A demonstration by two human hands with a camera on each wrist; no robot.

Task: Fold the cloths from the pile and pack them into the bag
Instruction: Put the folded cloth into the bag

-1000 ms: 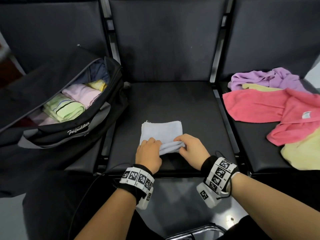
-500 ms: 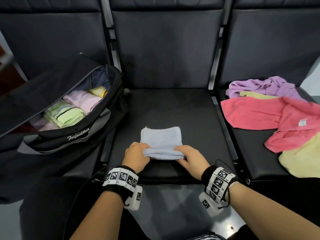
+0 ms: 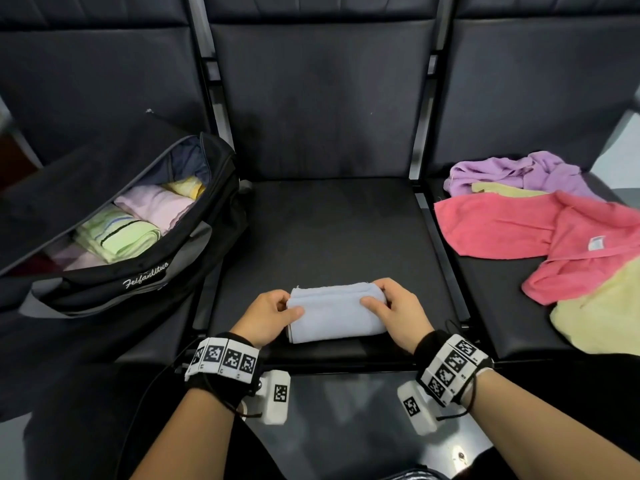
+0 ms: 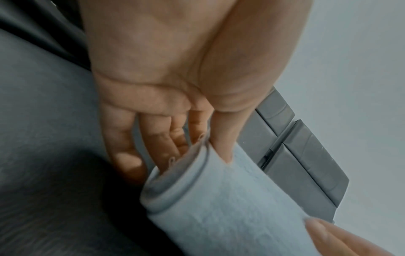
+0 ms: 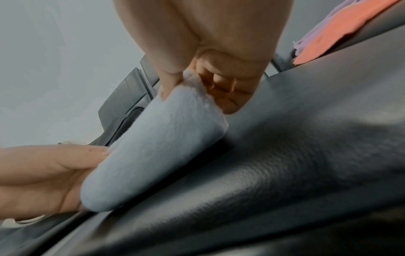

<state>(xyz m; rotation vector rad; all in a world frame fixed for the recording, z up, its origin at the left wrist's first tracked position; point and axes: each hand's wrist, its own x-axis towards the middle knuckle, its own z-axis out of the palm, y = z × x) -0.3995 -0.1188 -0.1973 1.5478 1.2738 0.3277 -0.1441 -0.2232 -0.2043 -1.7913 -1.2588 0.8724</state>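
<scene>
A folded light blue cloth (image 3: 334, 313) lies near the front edge of the middle black seat (image 3: 332, 230). My left hand (image 3: 273, 311) pinches its left end, thumb on top and fingers under the fold (image 4: 197, 199). My right hand (image 3: 388, 306) pinches its right end (image 5: 166, 135) the same way. An open black bag (image 3: 145, 278) sits on the left seat, holding folded green, pink and yellow cloths (image 3: 138, 223). The pile of unfolded cloths (image 3: 540, 230) lies on the right seat: purple, pink and pale yellow.
Black seat backs (image 3: 318, 98) stand behind all three seats. Metal frame bars (image 3: 436, 216) divide the seats. My dark-clothed legs (image 3: 86, 427) are below the seat's front edge, with glossy floor between them.
Both hands folded the blue cloth's near edge over and away, making it a narrower bundle. They then shifted out to its two ends.
</scene>
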